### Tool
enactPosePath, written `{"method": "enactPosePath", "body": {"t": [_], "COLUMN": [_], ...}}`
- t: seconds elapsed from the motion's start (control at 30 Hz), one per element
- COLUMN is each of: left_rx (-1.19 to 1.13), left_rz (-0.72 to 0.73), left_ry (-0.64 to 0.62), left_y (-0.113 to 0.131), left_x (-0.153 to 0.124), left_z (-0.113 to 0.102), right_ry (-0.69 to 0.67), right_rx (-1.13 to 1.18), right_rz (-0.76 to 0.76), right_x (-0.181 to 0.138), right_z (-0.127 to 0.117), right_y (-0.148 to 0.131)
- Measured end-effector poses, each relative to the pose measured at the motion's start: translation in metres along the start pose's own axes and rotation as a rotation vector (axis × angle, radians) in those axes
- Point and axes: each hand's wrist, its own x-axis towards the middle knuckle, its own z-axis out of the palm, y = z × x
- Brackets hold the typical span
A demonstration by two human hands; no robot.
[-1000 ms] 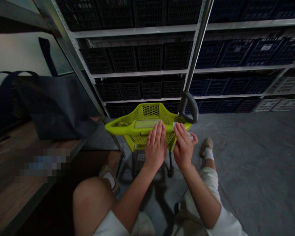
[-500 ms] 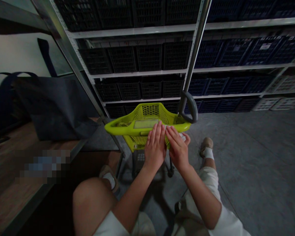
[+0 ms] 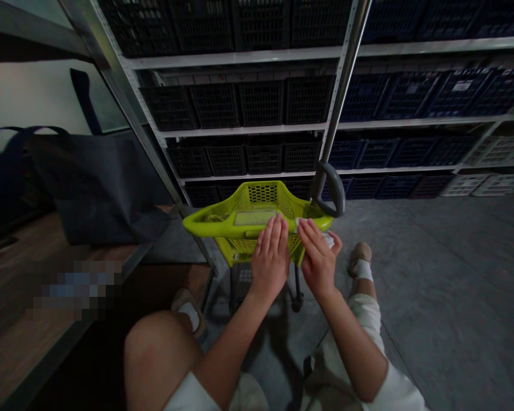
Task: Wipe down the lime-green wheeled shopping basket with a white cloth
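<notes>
A small lime-green shopping cart (image 3: 257, 191) with a lattice basket stands between my legs. On its handle bar (image 3: 214, 228), right of the clear label panel (image 3: 255, 217), my left hand (image 3: 270, 260) rests with its fingers stretched out and side by side. Just to the right, my right hand (image 3: 319, 260) presses a crumpled white wipe (image 3: 328, 238) onto the bar. Bits of the wipe show at the fingertips and beside the thumb; whether it is paper or cloth I cannot tell. A grey loop handle (image 3: 334, 188) rises at the cart's right end.
Shelves with black crates (image 3: 261, 103) and blue crates (image 3: 366, 94) line the wall ahead, with white crates (image 3: 462, 184) at lower right. On the left, a dark bag (image 3: 103, 188) sits on a wooden bench (image 3: 17, 319). Grey floor (image 3: 445, 285) stretches to the right.
My right hand has slid a little to the right along the bar with the wipe, widening the gap between my hands. My left hand has barely moved.
</notes>
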Motion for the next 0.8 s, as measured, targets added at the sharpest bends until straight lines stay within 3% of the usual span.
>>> {"method": "enactPosePath", "body": {"t": [0.1, 0.17, 0.33, 0.4, 0.6, 0.8], "left_rx": [0.000, 0.008, 0.014, 0.007, -0.022, -0.004], "left_rz": [0.004, 0.000, -0.012, -0.009, -0.008, -0.014], "left_ry": [-0.013, -0.008, 0.015, 0.010, -0.004, 0.016], "left_y": [0.000, 0.001, 0.002, 0.001, 0.002, 0.001], "left_x": [0.000, 0.000, -0.001, -0.001, 0.001, 0.000], "left_z": [0.000, 0.000, 0.002, 0.001, 0.000, 0.001], "right_ry": [0.149, 0.176, -0.025, -0.040, 0.169, -0.034], "right_rx": [-0.070, -0.081, -0.014, -0.011, -0.085, 0.001], "right_rz": [0.161, 0.186, -0.033, -0.032, 0.180, -0.049], "right_x": [0.002, 0.002, 0.002, 0.002, 0.002, 0.000], "right_z": [0.001, 0.002, 0.002, 0.000, 0.002, 0.002], "right_y": [0.012, 0.012, -0.007, -0.006, 0.005, -0.009]}}
